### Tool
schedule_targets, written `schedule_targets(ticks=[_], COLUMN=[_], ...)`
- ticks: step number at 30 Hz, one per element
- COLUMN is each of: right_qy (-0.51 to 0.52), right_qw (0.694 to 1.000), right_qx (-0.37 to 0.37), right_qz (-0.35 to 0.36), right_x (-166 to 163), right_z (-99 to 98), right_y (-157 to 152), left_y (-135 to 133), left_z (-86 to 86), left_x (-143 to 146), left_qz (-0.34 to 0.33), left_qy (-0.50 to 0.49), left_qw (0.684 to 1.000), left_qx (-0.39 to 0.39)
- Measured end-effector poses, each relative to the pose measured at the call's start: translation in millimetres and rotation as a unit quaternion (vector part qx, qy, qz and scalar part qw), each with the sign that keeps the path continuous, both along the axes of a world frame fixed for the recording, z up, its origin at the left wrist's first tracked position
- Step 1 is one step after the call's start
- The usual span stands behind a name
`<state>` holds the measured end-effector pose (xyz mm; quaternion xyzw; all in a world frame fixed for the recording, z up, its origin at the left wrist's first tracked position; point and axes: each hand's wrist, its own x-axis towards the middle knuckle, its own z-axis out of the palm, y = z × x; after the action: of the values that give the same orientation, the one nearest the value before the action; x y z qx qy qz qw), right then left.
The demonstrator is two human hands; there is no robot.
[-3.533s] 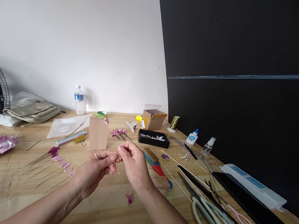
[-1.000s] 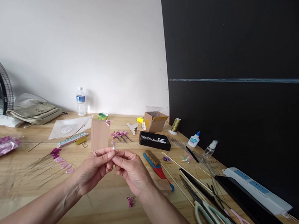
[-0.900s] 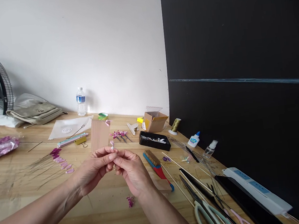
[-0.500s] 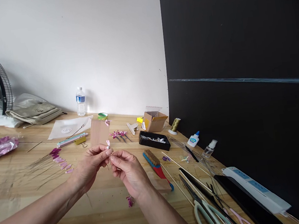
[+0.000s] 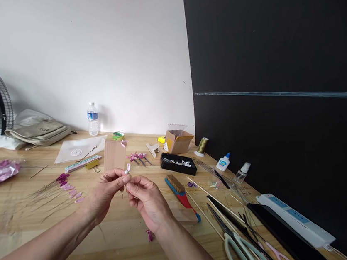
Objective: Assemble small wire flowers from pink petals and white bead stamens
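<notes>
My left hand (image 5: pixel 110 191) pinches a small pale pink petal piece (image 5: pixel 129 167) on a thin stem, with a white bead-like spot by the fingertips. Close against it, my right hand (image 5: pixel 146 195) is closed in a pinch on the lower part of the same stem; a short wire end hangs below the fingers. Behind the hands stands an upright wooden block (image 5: pixel 114 154) with a pink bit at its top corner. Wired petals (image 5: pixel 69 186), dark purple to pale pink, lie in a row to the left. A purple flower piece (image 5: pixel 150 235) lies near my right wrist.
A brush (image 5: pixel 181 194), scissors (image 5: pixel 236 239), a comb (image 5: pixel 226 211) and sticks lie at right. Beyond are a black tray (image 5: pixel 178 164), a glue bottle (image 5: pixel 223 162), a spray bottle (image 5: pixel 242 173) and a power strip (image 5: pixel 296 218). A water bottle (image 5: pixel 92 119) stands behind.
The petal piece has turned slightly and sits a little further right of the left fingertips. Both hands stay pinched together, and the whole view has shifted slightly.
</notes>
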<state>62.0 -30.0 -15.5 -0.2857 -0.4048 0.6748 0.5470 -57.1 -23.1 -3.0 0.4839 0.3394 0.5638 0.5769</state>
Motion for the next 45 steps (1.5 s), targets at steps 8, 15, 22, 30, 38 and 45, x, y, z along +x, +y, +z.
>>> schedule_targets(ticks=[8, 15, 22, 30, 38, 45], right_qy=[-0.022, -0.040, -0.023, -0.048, -0.098, -0.181], right_qw=[1.000, 0.999, 1.000, 0.999, 0.994, 0.975], right_qx=[0.004, 0.007, 0.004, 0.013, 0.005, 0.095], right_qz=[-0.009, -0.022, -0.008, -0.004, -0.046, -0.084], right_x=[-0.3, -2.0, -2.7, -1.1, -4.4, -6.1], right_z=[-0.1, -0.1, -1.2, 0.1, 1.7, 0.7], right_y=[-1.0, -0.7, -2.8, -1.4, -3.3, -1.7], left_y=[5.2, 0.9, -1.0, -4.0, -0.8, -5.9], left_z=[1.8, 1.4, 0.3, 4.5, 6.8, 8.6], left_x=[-4.1, -1.7, 0.6, 0.8, 0.0, 3.7], left_qz=[0.019, 0.021, 0.023, 0.057, 0.077, 0.053], left_qy=[0.045, 0.038, 0.023, 0.050, 0.072, 0.027], left_qw=[0.998, 0.999, 0.999, 0.997, 0.994, 0.998], left_qx=[0.033, 0.019, 0.012, 0.031, 0.035, -0.009])
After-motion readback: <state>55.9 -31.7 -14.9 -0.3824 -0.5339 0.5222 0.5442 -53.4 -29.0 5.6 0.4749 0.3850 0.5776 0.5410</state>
